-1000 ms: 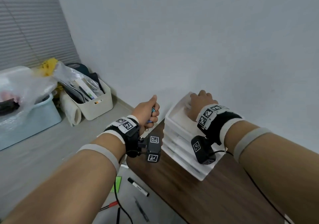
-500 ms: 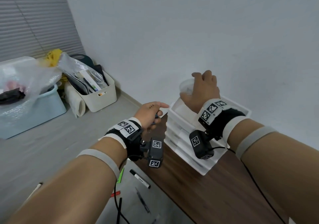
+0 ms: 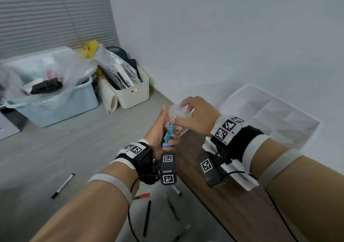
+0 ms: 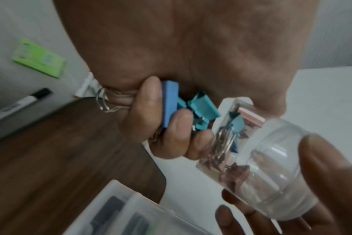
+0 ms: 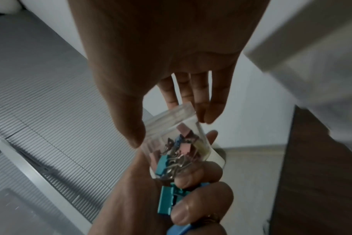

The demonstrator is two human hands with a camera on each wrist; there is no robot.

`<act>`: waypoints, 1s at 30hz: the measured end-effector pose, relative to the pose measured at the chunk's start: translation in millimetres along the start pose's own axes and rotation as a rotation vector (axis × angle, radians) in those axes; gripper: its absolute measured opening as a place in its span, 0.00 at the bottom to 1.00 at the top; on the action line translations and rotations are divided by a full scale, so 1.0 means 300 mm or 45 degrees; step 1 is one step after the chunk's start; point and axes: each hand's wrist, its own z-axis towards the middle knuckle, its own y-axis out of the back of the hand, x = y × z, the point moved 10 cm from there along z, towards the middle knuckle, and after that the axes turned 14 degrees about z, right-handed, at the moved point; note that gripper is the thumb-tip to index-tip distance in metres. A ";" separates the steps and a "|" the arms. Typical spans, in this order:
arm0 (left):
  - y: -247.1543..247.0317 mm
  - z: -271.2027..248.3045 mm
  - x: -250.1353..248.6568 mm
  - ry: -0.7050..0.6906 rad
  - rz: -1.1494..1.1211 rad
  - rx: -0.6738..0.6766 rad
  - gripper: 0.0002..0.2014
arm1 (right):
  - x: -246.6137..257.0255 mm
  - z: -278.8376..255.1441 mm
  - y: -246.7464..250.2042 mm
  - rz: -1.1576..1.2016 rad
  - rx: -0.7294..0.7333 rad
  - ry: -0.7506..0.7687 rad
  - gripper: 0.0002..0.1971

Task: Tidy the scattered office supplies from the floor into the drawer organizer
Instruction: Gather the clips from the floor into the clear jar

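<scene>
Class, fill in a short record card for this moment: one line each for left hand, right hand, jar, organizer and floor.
left hand: left hand grips loose binder clips and steadies the jar's lower end
right hand: right hand holds the jar by its lid end
jar: clear jar, tilted between both hands, with pink, teal and blue clips inside
organizer: white organizer on the wooden board, the compartments in view bare
floor: markers, pens and a green pad lie scattered

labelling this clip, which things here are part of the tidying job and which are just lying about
Job: clips in left hand; jar in right hand; organizer; pens on floor.

Lying about: blue tub; cream bin; blinds.
</scene>
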 end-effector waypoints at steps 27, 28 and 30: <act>0.220 0.018 0.482 0.223 -0.174 0.003 0.43 | -0.629 -0.158 -0.355 -0.143 -0.065 -0.408 0.39; 0.214 0.018 0.482 0.228 -0.170 0.011 0.44 | -0.650 -0.161 -0.362 -0.190 -0.046 -0.449 0.42; 0.203 0.019 0.483 0.228 -0.168 0.021 0.48 | -0.647 -0.156 -0.360 -0.235 -0.048 -0.446 0.43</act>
